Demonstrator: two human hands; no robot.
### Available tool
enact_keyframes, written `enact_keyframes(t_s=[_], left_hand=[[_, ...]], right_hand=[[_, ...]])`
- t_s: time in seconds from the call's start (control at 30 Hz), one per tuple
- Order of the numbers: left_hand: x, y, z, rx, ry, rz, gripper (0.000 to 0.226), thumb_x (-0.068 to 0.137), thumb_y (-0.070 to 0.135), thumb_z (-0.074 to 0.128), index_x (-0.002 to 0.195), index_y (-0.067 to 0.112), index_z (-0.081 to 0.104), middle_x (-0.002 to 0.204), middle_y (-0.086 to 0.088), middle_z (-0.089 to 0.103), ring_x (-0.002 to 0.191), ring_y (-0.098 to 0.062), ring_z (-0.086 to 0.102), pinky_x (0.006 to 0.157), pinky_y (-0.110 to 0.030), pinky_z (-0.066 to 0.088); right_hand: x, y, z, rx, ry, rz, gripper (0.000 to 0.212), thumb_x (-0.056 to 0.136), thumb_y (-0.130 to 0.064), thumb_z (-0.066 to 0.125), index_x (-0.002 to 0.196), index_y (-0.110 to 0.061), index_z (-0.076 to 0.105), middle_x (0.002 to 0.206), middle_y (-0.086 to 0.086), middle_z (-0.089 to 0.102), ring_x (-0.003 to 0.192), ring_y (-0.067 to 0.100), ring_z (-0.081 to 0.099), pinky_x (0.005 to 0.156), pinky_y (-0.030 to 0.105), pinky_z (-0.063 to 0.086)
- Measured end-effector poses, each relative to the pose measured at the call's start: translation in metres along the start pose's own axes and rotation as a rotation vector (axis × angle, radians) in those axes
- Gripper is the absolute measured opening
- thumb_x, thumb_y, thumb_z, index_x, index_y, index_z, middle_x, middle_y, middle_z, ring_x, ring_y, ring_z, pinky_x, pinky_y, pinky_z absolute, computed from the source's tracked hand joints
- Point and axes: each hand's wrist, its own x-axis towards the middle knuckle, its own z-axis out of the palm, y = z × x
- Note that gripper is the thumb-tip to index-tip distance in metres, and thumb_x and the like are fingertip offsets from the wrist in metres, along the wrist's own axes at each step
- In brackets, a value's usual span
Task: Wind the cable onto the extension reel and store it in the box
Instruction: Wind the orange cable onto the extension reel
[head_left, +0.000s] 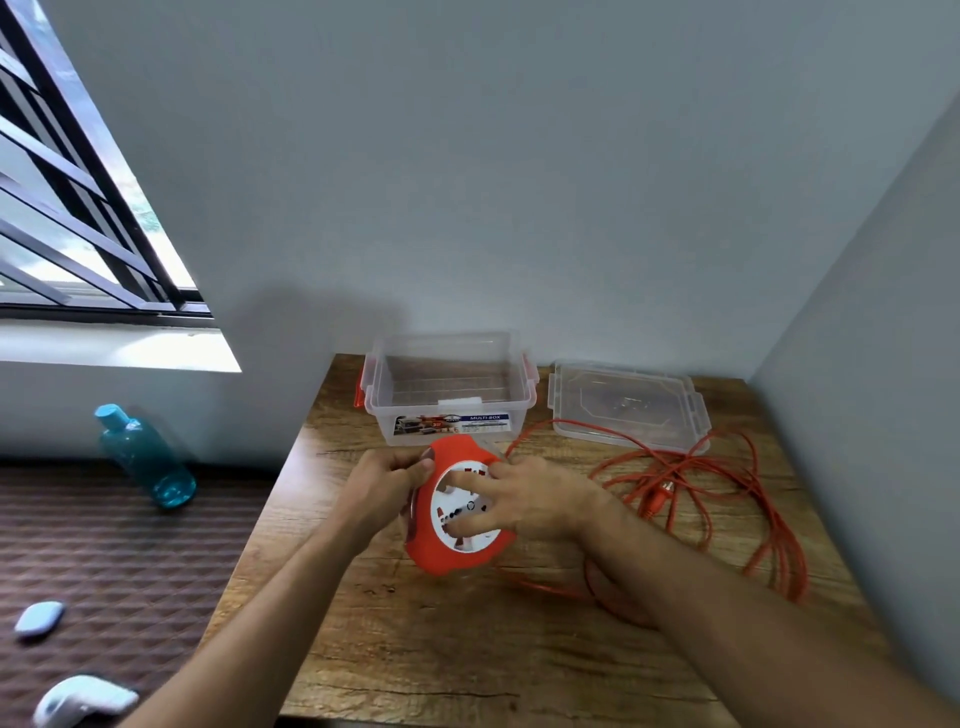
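Observation:
An orange extension reel (441, 551) with a white socket face is held tilted above the wooden table (467, 649). My left hand (382, 486) grips its left rim. My right hand (524, 501) lies over the white face, fingers spread and curled onto it. The orange cable (727, 499) sprawls in loose loops on the table to the right, its plug among them. A clear plastic box (449, 387) with orange latches stands open behind the reel.
The box's clear lid (626, 408) lies flat to the right of the box, near the wall corner. Left of the table, a teal bottle (145, 457) stands on a brown patterned surface with two pale objects (39, 618).

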Motion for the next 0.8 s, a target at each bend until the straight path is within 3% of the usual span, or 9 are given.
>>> enact_keyframes(t_s=[0.07,0.2,0.33,0.47,0.67,0.8], left_hand=[[0.004,0.003,-0.002,0.041,-0.031,0.000,0.015,0.101,0.027,0.062,0.096,0.033,0.075,0.084,0.006,0.081,0.082,-0.016,0.075,0.067,-0.028,0.054],[0.009,0.009,0.000,0.110,-0.066,0.010,0.011,0.100,0.031,0.064,0.102,0.035,0.074,0.088,0.004,0.080,0.083,-0.015,0.075,0.069,-0.029,0.057],[0.013,0.008,-0.005,0.124,-0.030,0.030,0.023,0.098,0.035,0.065,0.117,0.030,0.078,0.088,0.006,0.082,0.086,-0.015,0.078,0.086,-0.043,0.063],[0.015,0.008,-0.010,0.164,-0.009,0.050,0.028,0.098,0.039,0.065,0.121,0.028,0.077,0.088,0.006,0.082,0.084,-0.013,0.077,0.083,-0.039,0.064],[0.011,0.015,-0.009,0.183,0.039,0.072,0.029,0.098,0.038,0.065,0.119,0.022,0.078,0.090,0.005,0.082,0.085,-0.015,0.077,0.086,-0.045,0.064],[0.004,0.015,-0.007,0.168,0.068,0.103,0.027,0.099,0.035,0.065,0.117,0.021,0.078,0.088,0.008,0.081,0.082,-0.012,0.077,0.079,-0.037,0.064]], right_hand=[[0.000,0.006,0.000,-0.004,-0.033,-0.053,0.072,0.078,-0.020,0.084,0.137,-0.037,0.047,0.148,0.014,0.041,0.094,0.032,0.068,0.060,0.037,0.059],[-0.001,0.004,0.004,-0.088,-0.076,-0.093,0.066,0.080,-0.031,0.083,0.137,-0.040,0.053,0.147,0.014,0.044,0.094,0.031,0.072,0.067,0.041,0.061],[0.000,0.001,0.005,-0.117,-0.026,0.001,0.064,0.077,-0.039,0.083,0.135,-0.042,0.055,0.140,0.016,0.051,0.088,0.036,0.072,0.065,0.044,0.061],[0.009,-0.008,0.007,-0.044,-0.029,0.061,0.072,0.078,-0.034,0.084,0.141,-0.038,0.049,0.143,0.021,0.047,0.101,0.047,0.067,0.069,0.052,0.062],[0.006,-0.005,-0.004,-0.024,-0.030,0.098,0.067,0.085,-0.032,0.078,0.144,-0.039,0.045,0.141,0.022,0.048,0.094,0.047,0.068,0.066,0.050,0.063],[0.002,-0.001,0.000,0.014,-0.003,0.080,0.072,0.088,-0.027,0.075,0.148,-0.038,0.036,0.143,0.024,0.044,0.085,0.046,0.069,0.063,0.050,0.062]])
